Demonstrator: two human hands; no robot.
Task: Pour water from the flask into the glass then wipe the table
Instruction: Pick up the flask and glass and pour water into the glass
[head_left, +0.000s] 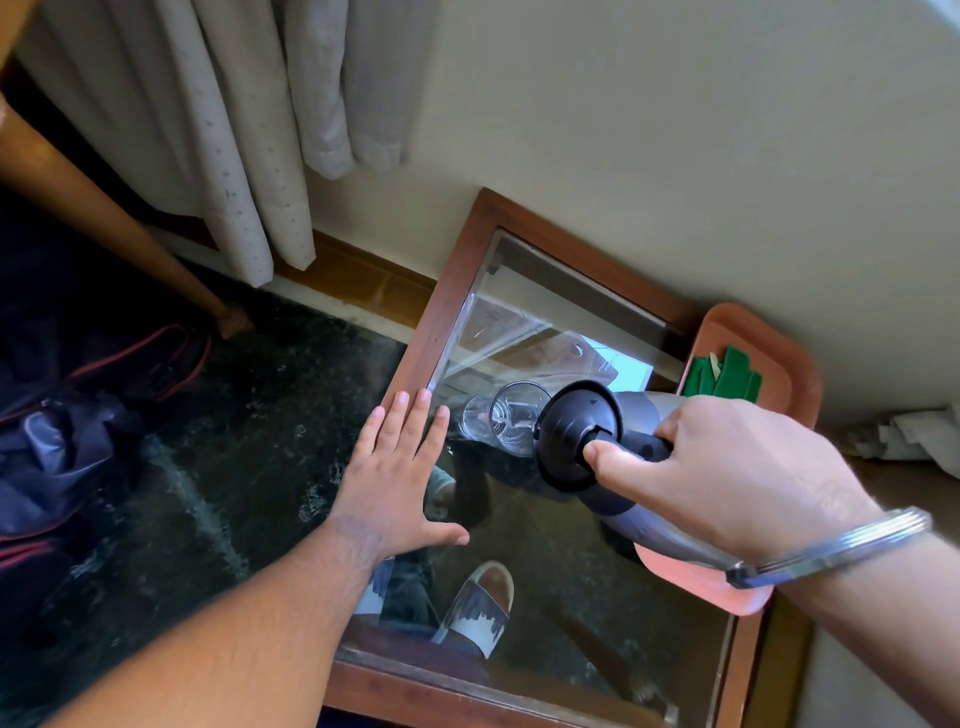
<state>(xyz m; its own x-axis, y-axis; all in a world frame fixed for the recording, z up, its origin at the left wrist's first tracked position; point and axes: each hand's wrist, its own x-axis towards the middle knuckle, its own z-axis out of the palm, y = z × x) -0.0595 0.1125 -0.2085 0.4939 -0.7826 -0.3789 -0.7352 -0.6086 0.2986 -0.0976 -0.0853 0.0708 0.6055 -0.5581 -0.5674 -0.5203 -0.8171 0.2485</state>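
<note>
Two bare hands are working over a glass-topped worktop (571, 571) with a brown wooden frame, which is standing against a pale wall beside hanging curtains (249, 130). A dark patterned floor is lying to its left, with dark blue fabric (62, 436) bunched on it. Through the glass, a foot in a pale sandal (480, 605) is showing below.

An orange tray (800, 364) is sitting at the far right corner of the worktop against the wall, and green cloth pieces (727, 376) are lying in it. A pink item (701, 584) is lying on the glass under the right wrist, largely hidden.

The grey flask (613, 441) with a dark lid is being tilted steeply, its spout pointing down toward the glass (511, 415). The right hand (727, 467) is making a closed grip around the flask's dark handle, thumb pressing on the lid button; a metal bangle (831, 545) is circling that wrist.

The left hand (400, 467) is lying flat and open on the worktop's left edge, fingers spread, gripping nothing.

The clear glass is standing upright on the worktop, just beside the left fingertips and directly under the spout. A thin stream seems to be entering it.

No brand, label or writing is readable anywhere.
</note>
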